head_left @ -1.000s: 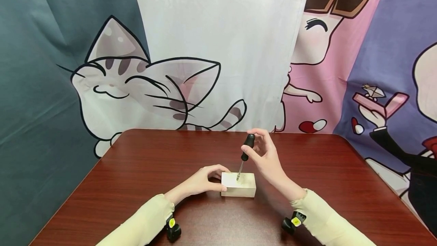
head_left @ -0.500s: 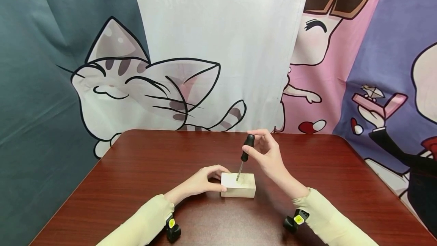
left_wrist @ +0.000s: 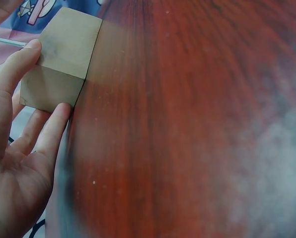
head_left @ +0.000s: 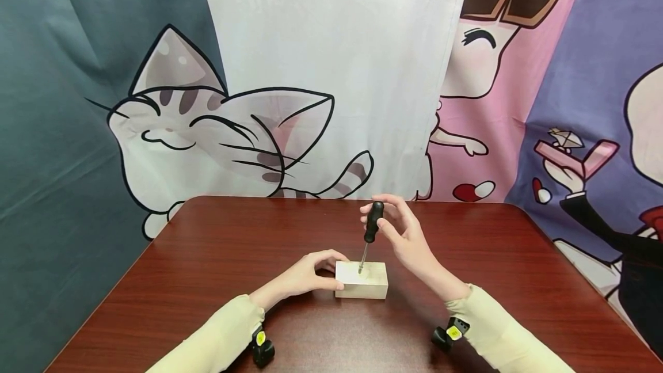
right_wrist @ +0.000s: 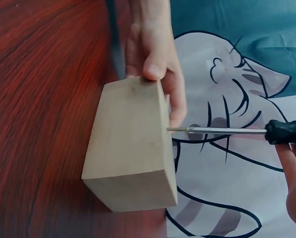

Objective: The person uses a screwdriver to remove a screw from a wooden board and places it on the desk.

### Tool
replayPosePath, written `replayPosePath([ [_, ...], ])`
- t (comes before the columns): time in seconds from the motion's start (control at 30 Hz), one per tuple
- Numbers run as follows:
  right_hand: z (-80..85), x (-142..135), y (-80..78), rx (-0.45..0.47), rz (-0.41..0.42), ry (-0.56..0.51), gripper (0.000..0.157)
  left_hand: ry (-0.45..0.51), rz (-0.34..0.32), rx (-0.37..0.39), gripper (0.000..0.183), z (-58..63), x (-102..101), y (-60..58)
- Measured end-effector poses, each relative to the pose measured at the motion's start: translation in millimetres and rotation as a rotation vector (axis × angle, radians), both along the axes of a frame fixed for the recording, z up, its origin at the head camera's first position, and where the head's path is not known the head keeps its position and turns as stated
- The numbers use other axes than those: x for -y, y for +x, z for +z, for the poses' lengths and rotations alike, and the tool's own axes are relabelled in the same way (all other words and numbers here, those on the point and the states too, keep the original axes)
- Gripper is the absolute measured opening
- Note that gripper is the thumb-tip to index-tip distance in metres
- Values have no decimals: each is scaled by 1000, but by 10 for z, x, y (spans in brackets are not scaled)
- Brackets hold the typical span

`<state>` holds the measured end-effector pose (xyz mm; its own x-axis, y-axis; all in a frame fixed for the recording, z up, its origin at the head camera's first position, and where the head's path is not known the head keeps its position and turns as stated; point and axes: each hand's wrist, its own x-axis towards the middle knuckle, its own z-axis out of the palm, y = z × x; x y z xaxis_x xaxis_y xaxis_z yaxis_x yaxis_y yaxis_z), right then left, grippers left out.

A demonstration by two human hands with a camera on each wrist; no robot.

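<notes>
A pale wooden block lies on the table. My left hand grips its left end, with the thumb on the near side and fingers behind; the left wrist view shows the thumb and a fingertip against the wood. My right hand holds the black handle of a screwdriver, thumb on its right side and fingers reaching behind. The screwdriver stands slightly tilted over the block. In the right wrist view, its metal shaft meets a thin brass-coloured screw sticking out of the block's top face.
The reddish-brown wooden table reaches back to a cloth backdrop printed with a cartoon cat and figures. Black wrist cameras hang at both cuffs of the pale yellow sleeves.
My right thumb has slid across to the handle's right side and more fingers show at its left. The screwdriver handle has shifted slightly left. My left hand and the block stay still.
</notes>
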<state>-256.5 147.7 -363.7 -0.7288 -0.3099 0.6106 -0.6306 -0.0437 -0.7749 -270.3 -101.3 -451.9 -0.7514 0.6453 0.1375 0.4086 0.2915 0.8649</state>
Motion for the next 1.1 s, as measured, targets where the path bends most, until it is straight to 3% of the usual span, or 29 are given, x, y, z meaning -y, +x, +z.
replayPosePath([
  [0.23, -7, 54, 23, 9, -204, 42, 45, 0, -7, -9, 43, 4, 5, 3],
  [0.3, -1, 52, 23, 20, -218, 50, 46, 0, -9, -8, 44, 7, 6, 2],
  [0.67, 27, -40, -12, 24, -165, 71, 44, -1, -16, -9, 44, 12, 14, 1],
  [0.8, 27, -43, -13, 20, -92, 80, 50, -5, -10, -9, 44, 6, 14, -1],
  [1.0, 16, 18, -11, 43, 39, -10, 43, -6, -9, -15, 44, 2, 10, -6],
  [1.1, 7, 50, -6, 53, 3, -48, 38, -6, -6, -14, 44, -1, 10, -9],
])
